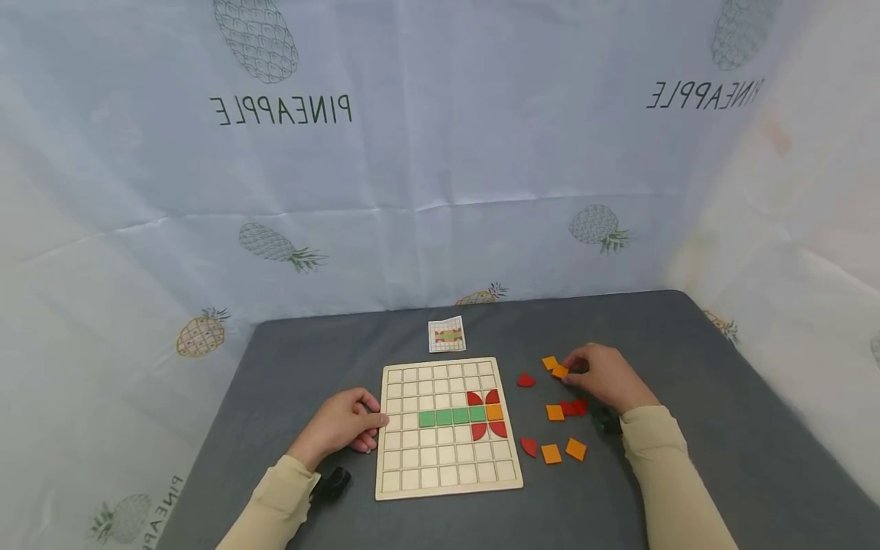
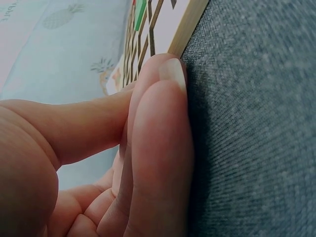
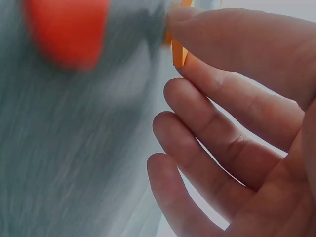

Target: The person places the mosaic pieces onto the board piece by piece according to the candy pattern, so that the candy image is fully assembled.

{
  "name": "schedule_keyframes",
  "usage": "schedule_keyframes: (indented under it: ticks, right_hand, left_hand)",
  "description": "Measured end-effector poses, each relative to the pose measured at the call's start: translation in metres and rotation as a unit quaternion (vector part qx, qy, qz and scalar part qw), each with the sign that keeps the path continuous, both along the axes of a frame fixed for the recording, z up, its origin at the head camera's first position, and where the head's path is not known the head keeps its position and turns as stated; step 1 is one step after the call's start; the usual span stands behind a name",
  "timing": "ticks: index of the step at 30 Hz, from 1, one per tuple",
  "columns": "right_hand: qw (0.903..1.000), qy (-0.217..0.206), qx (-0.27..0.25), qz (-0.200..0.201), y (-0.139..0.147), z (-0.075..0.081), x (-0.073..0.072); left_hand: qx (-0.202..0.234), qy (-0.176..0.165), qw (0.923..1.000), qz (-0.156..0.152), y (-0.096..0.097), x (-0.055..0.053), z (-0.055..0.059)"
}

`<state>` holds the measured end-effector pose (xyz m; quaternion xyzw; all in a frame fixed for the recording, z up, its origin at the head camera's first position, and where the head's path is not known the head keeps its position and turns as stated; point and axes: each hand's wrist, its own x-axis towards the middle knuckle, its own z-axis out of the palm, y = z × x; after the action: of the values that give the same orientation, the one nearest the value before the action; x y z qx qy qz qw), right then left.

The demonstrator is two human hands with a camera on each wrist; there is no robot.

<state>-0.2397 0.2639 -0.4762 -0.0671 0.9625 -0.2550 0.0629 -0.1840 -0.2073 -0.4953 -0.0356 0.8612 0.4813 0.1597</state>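
A pale wooden grid board (image 1: 406,461) lies on the table. Several green square tiles (image 1: 443,417) form a row in its slots, ending at an orange square tile (image 1: 493,412), with red quarter-round tiles (image 1: 498,429) set above and below that end. My left hand (image 1: 340,418) grips the board's left edge, thumb on top and fingers against the side. At the right, my right hand (image 1: 605,374) pinches an orange square tile (image 3: 178,53) between thumb and index finger; its other fingers are spread loosely. Another orange tile (image 1: 549,363) lies just beside it.
A small pattern card (image 1: 447,334) lies behind the board. Right of the board are loose orange tiles (image 1: 551,454) and red tiles (image 1: 528,446), some red ones (image 1: 574,407) close below my right hand. A pineapple-print cloth (image 1: 412,252) hangs behind the grey table (image 1: 302,359).
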Motion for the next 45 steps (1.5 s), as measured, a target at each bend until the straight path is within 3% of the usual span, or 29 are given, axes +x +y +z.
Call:
schedule_keyframes:
  ticks: [6, 13, 21, 28, 45]
  right_hand:
    - [0.9995, 0.024, -0.002, 0.019, -0.033, -0.001, 0.007]
    - [0.9965, 0.036, -0.005, 0.075, -0.091, 0.001, 0.012]
    - [0.9922, 0.033, -0.035, 0.115, -0.140, 0.003, 0.016]
    - [0.9845, 0.070, 0.007, 0.161, -0.148, -0.002, 0.021]
    - [0.9800, 0.081, 0.005, 0.182, -0.161, -0.002, 0.018]
  left_hand:
    - [0.002, 0.004, 1.0000, -0.002, 0.001, 0.001, 0.000]
    - [0.005, 0.004, 1.0000, -0.002, 0.003, 0.002, 0.000]
    - [0.019, 0.006, 0.9997, -0.012, 0.007, 0.002, 0.001]
    - [0.022, 0.004, 0.9997, -0.013, 0.008, 0.001, -0.001]
    - [0.021, 0.006, 0.9997, -0.011, -0.002, 0.003, 0.001]
